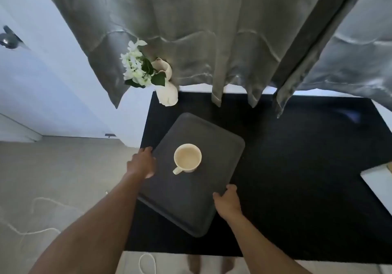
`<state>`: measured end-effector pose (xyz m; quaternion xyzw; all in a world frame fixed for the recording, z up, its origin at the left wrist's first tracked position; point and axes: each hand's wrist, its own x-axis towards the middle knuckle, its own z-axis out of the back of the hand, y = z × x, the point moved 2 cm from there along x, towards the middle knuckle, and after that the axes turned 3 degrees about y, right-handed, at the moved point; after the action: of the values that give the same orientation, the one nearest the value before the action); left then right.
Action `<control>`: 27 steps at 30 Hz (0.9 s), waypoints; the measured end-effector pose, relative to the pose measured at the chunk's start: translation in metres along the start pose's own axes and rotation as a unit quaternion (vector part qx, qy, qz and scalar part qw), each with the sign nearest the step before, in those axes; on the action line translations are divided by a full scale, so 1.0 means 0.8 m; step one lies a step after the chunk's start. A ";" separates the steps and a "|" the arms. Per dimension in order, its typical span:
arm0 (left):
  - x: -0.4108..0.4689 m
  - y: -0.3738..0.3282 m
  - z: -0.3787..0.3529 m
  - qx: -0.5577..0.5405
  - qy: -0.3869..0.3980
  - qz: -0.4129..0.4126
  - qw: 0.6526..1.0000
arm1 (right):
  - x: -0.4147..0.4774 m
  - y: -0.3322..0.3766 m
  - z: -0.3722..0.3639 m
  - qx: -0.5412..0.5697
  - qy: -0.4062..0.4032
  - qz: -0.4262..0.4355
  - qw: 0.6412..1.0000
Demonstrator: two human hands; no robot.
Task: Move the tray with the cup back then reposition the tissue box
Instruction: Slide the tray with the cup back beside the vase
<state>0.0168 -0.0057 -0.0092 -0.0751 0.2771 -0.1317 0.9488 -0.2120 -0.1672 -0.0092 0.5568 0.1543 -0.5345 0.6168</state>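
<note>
Head view: both hands (142,161) (227,200) gripping grey tray (180,201) under unlabelled cream cup (187,157).

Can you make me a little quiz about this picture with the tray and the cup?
1. True or false: both hands are holding edges of the tray.
2. What stands on the table's far left corner? A) a lamp B) a vase with white flowers C) a bottle
3. Fill in: the cup's handle points toward the person's ___ hand.

Key:
1. True: the left hand and the right hand each grip an edge.
2. B, the vase.
3. left
</note>
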 end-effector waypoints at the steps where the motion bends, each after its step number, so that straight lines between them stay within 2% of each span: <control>1: 0.005 0.005 -0.001 -0.006 0.011 0.010 1.000 | 0.000 0.001 -0.004 0.012 -0.009 -0.007 1.000; 4: 0.015 0.019 -0.010 -0.013 0.038 0.021 0.999 | 0.006 -0.001 -0.012 0.027 -0.041 -0.034 0.998; 11: 0.034 0.022 -0.011 -0.019 0.021 0.009 1.000 | 0.013 -0.001 -0.011 0.043 -0.091 -0.084 0.991; 16: 0.036 0.014 -0.014 -0.033 0.040 -0.004 0.999 | 0.019 0.002 0.014 0.048 -0.124 -0.072 0.988; 27: 0.030 -0.023 -0.016 -0.059 0.083 0.016 0.995 | 0.045 0.019 0.078 0.032 -0.130 -0.047 0.990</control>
<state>0.0257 -0.0313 -0.0281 -0.1152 0.3638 -0.1062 0.9182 -0.2110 -0.2405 -0.0088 0.4939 0.0813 -0.6357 0.5876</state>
